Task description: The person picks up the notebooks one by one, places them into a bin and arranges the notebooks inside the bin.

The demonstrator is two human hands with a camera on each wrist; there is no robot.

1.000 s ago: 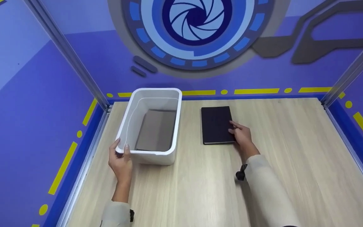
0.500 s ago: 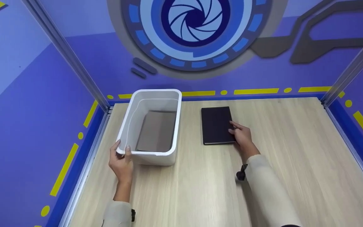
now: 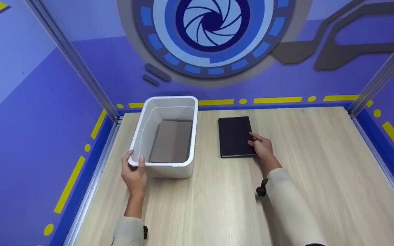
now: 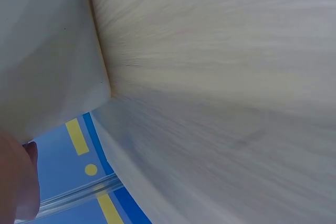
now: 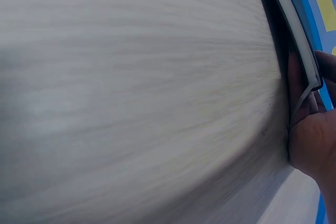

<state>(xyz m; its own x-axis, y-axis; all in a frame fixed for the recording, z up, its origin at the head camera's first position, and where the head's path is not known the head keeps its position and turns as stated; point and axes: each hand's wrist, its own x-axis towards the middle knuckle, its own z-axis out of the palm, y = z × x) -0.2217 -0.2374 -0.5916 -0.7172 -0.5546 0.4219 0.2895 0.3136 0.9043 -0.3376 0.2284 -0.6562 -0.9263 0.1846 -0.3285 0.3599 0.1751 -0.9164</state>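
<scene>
A white plastic bin stands at the left of the table, and my left hand grips its near left corner, thumb over the rim. Inside the bin lies a flat grey-brown rectangular thing. To the right of the bin is a black hardcover notebook. My right hand pinches the notebook by its right edge. The right wrist view shows its page edges, fingers on both sides of it and a thin ribbon hanging from its corner. In the left wrist view, the bin's wall hides most of my left hand.
The light wooden table is bounded by a blue printed back wall and side walls, with metal posts at the corners. A strip of bare tabletop separates the bin from the notebook.
The bin has shifted slightly to the right, with my left hand still on its corner. My right hand and the notebook stay nearly in place.
</scene>
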